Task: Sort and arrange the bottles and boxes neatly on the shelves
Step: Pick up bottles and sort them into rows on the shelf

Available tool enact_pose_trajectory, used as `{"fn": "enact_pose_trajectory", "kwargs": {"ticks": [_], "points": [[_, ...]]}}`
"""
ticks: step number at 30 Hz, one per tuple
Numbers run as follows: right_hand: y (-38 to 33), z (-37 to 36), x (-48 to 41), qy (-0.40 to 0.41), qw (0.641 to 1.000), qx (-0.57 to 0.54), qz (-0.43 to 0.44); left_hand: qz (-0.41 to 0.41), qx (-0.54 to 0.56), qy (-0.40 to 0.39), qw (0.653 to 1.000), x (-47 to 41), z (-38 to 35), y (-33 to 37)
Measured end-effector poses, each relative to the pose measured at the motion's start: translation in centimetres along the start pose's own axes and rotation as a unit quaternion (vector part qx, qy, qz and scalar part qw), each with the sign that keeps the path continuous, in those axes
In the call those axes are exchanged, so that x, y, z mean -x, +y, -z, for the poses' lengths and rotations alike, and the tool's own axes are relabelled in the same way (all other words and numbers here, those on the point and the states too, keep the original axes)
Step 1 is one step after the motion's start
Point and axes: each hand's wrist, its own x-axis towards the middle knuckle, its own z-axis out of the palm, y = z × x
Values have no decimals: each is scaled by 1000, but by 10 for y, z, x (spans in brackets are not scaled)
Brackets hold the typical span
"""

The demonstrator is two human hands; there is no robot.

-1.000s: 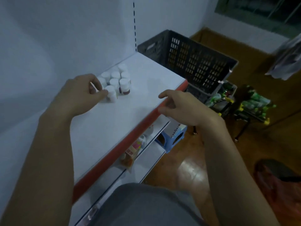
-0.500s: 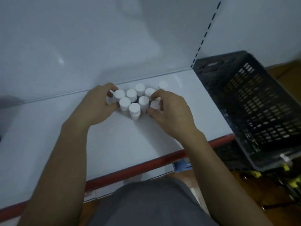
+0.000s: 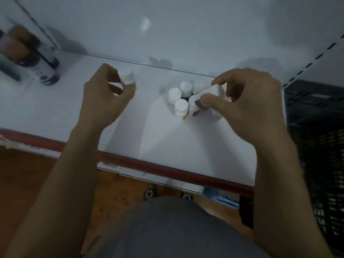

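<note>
- Left hand [image 3: 104, 101] pinches 1 white-capped bottle, the left bottle [image 3: 127, 77], between thumb and curled fingers at 11 o'clock in the view. Its cap faces up, and the fingers hide its base.
- Right hand [image 3: 249, 105] grips a 2nd one, the tilted bottle [image 3: 214, 91], with thumb and forefinger curled round it. It leans with its cap toward 8 o'clock, and a brown band shows just below the cap.
- Both hands are closed on their bottles, and the 2 bottles are well apart.
- At 12 o'clock a cluster [image 3: 181, 105] of the same bottles stands upright on the white shelf [image 3: 55, 112], just beside the tilted bottle's cap. 3 caps show clearly, packed touching. Others behind them and under the right hand are blurred or hidden.
- The cluster sits near the shelf's back wall, and the left bottle lies to its 9 o'clock side.
- A red strip [image 3: 167, 169] runs along the shelf's front edge.
- Tall purple-and-white cans [image 3: 47, 75] stand at 10 o'clock, badly blurred.
- A black slotted crate [image 3: 316, 146] fills the 3 o'clock side, past the shelf's end.
- Wooden floor [image 3: 28, 174] shows at 8 o'clock.
</note>
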Motion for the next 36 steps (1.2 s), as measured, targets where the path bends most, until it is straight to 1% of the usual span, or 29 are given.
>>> {"fn": "enact_pose_trajectory", "kwargs": {"ticks": [4,8,10,14,18,23,26,30,36], "points": [[-42,-18,-26,-11,997,-76,22,50,31,91,994,23,47,-28],[-94,-66,-36,-53,990,-114,63,67,62,155,984,46,98,-66],[-126,-99,-35,-79,986,-113,94,64,68,168,981,58,129,-93],[-198,-173,-23,-132,975,-120,130,67,69,169,981,83,205,-156],[-280,-253,-16,-172,964,-116,168,98,54,194,975,111,294,-228],[-384,-351,-5,-226,943,-107,220,145,0,236,961,152,394,-305],[-445,-406,6,-266,924,-99,255,167,-8,263,950,170,440,-342],[-522,-479,15,-317,891,-50,320,182,6,297,937,173,483,-393],[-618,-574,1,-355,865,-28,354,210,20,309,927,139,548,-488]]}}
